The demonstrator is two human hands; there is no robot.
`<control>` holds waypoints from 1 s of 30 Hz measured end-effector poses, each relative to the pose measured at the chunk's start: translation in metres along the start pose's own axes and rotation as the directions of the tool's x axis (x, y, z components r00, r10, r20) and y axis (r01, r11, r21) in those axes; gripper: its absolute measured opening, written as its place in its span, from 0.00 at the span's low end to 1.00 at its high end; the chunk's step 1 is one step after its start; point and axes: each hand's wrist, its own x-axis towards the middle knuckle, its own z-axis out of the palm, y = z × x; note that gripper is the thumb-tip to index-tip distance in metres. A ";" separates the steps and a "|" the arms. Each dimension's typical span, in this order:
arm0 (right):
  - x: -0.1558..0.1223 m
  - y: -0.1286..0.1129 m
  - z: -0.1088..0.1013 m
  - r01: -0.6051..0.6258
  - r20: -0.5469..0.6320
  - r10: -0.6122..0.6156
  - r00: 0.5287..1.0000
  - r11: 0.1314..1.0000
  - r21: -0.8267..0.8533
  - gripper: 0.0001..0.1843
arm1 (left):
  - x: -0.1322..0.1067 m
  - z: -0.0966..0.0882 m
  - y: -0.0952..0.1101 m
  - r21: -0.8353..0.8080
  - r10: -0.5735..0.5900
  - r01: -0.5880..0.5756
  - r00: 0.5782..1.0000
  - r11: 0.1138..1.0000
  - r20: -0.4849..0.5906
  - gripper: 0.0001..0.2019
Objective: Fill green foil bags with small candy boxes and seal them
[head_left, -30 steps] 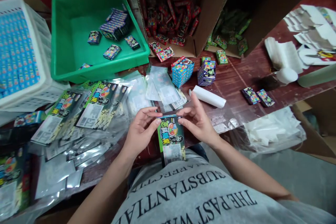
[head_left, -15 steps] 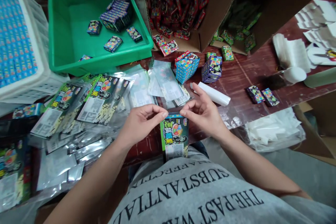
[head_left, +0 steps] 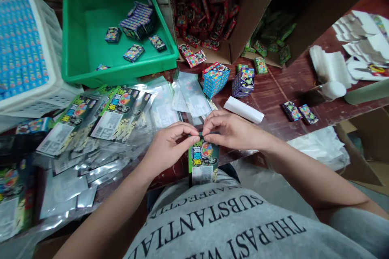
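Note:
A printed candy packet (head_left: 204, 158), black and green with a white label panel, hangs upright against the front of my shirt. My left hand (head_left: 174, 143) pinches its top edge between thumb and forefinger. From the other side my right hand (head_left: 226, 130) grips the same edge, its fingertips close to those of the left. Fingers cover the packet's top, so its opening is hidden. Just beyond the hands lie clear plastic bags (head_left: 188, 95) and a white paper roll (head_left: 243, 109).
Similar packets (head_left: 114, 115) are piled at left. Behind stand a green tray (head_left: 121, 72) with small boxes, a white basket (head_left: 57, 85) and cardboard cartons (head_left: 258, 4). Stacked candy boxes (head_left: 215, 81) sit mid-table; a capped bottle (head_left: 334, 90) is at right.
My right hand has shifted left along the packet's top edge, closer to my left hand, and its raised fingers have folded down. The blue strip at the top is now covered.

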 end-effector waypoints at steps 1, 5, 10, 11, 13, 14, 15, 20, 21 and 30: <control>0.002 0.002 0.004 -0.010 -0.014 0.010 1.000 0.999 -0.043 0.03 | -0.001 0.000 0.000 0.001 -0.002 0.002 1.000 1.000 -0.007 0.04; -0.002 -0.001 0.020 -0.019 -0.156 -0.008 0.988 0.984 -0.176 0.13 | -0.011 -0.001 0.005 -0.023 -0.049 0.048 0.998 0.999 -0.039 0.05; -0.012 0.007 0.029 0.071 -0.072 -0.093 0.993 0.964 -0.258 0.10 | -0.033 -0.004 0.003 -0.148 -0.070 0.060 0.996 0.987 -0.062 0.07; -0.009 0.012 0.031 0.072 -0.022 -0.080 0.997 0.968 -0.242 0.12 | -0.038 -0.003 -0.001 -0.204 -0.077 0.059 0.994 0.977 -0.080 0.08; 0.004 0.019 0.036 0.054 0.027 -0.050 0.998 0.980 -0.189 0.14 | -0.051 0.002 -0.009 -0.337 -0.105 0.053 0.985 0.940 -0.137 0.16; 0.014 0.019 0.041 0.031 0.017 -0.029 0.999 0.987 -0.155 0.15 | -0.059 0.004 -0.012 -0.394 -0.125 0.047 0.977 0.918 -0.173 0.23; 0.026 0.016 0.047 0.003 -0.013 -0.005 1.000 0.993 -0.119 0.15 | -0.068 0.004 -0.014 -0.429 -0.146 0.039 0.965 0.903 -0.218 0.28; 0.104 -0.026 0.095 0.006 -0.009 -0.005 1.000 0.987 0.159 0.26 | -0.144 -0.080 -0.011 -0.156 -0.184 0.107 0.740 0.982 -0.647 0.24; 0.120 -0.032 0.103 0.063 0.013 -0.066 0.998 0.981 0.183 0.30 | -0.166 -0.114 -0.013 -0.058 -0.166 0.187 0.638 0.981 -0.752 0.22; 0.183 -0.020 0.172 0.147 0.042 -0.145 0.989 0.863 -0.484 0.57 | -0.273 -0.291 -0.065 0.297 -0.143 0.780 0.438 0.551 -0.887 0.26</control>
